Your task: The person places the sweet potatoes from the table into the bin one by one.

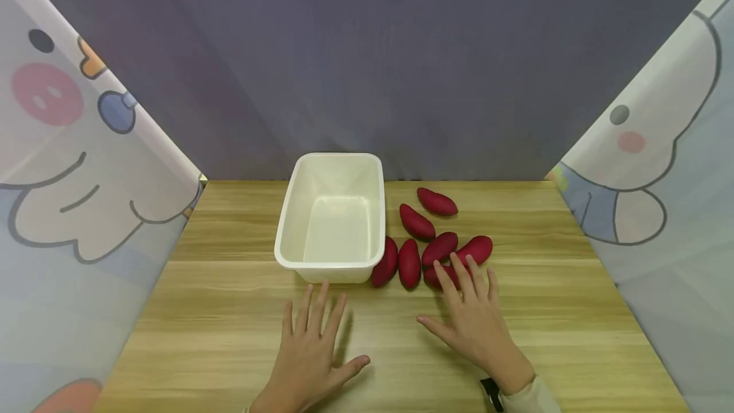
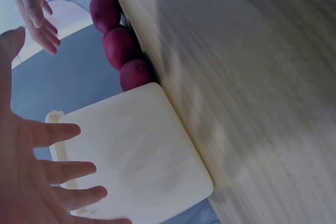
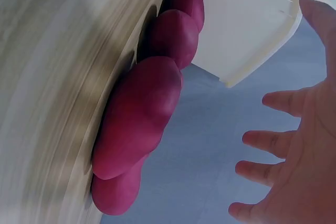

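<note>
My left hand (image 1: 309, 352) is spread with straight fingers just in front of a white plastic bin (image 1: 338, 266), holding nothing. My right hand (image 1: 473, 320) hovers with fingers apart, its fingertips overlapping the nearest red sweet potatoes in the head view. Several dark red sweet potatoes (image 1: 410, 264) lie to the right of the bin, one (image 1: 385, 263) right beside its wall and another (image 1: 438, 202) farthest back. In the right wrist view a big sweet potato (image 3: 139, 114) lies across from the spread fingers, with a gap between. Inside the bin only its bare floor shows.
A wood-grain table (image 1: 229, 311) carries everything. Behind it stands a dark grey panel (image 1: 367, 69). Cartoon-printed panels (image 1: 86, 164) slant along the left and right sides. A dark band (image 1: 492, 394) circles the right wrist by a light sleeve (image 1: 530, 400).
</note>
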`<state>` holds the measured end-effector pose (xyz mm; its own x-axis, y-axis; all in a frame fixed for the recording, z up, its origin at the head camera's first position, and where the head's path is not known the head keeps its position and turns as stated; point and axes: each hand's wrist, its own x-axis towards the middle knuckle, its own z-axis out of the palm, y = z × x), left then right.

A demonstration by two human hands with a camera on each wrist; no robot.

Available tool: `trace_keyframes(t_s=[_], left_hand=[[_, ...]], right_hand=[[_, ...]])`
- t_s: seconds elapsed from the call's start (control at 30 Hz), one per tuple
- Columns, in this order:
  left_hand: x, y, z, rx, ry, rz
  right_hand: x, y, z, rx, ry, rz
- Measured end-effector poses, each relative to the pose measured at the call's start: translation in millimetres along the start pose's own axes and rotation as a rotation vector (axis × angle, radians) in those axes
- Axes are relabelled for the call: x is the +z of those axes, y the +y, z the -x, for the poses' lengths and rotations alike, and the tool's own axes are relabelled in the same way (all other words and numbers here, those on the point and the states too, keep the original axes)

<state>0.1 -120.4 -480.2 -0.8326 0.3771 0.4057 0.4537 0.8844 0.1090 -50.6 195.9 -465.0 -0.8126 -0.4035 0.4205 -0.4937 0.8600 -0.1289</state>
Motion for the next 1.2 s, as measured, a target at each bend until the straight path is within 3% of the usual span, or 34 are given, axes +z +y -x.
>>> trace_keyframes(t_s=[0.4,0.6,0.8,1.07,1.2], left_hand=[[-21.0,-14.5,-23.5,0.134,0.42,0.178],[-36.7,-31.5,-37.8,0.112,0.534,0.211],[-50.1,-57.6,-50.5,0.012,0.538,0.239],[-55.5,-90.6,-62.8,-0.149,0.473,0.348],[-56.6,-102.3,-67.5,-0.3,0.378,0.46]], right_hand=[[-2.2,14.1,-8.4,0.029,0.039,-0.027],[-3.9,26.1,-12.8,0.026,0.113,-0.064],[-7.3,43.9,-17.3,0.08,0.142,-0.129],[-9.8,76.6,-21.6,0.4,0.075,-0.325],[-8.1,94.0,-25.6,0.496,0.059,-0.375]])
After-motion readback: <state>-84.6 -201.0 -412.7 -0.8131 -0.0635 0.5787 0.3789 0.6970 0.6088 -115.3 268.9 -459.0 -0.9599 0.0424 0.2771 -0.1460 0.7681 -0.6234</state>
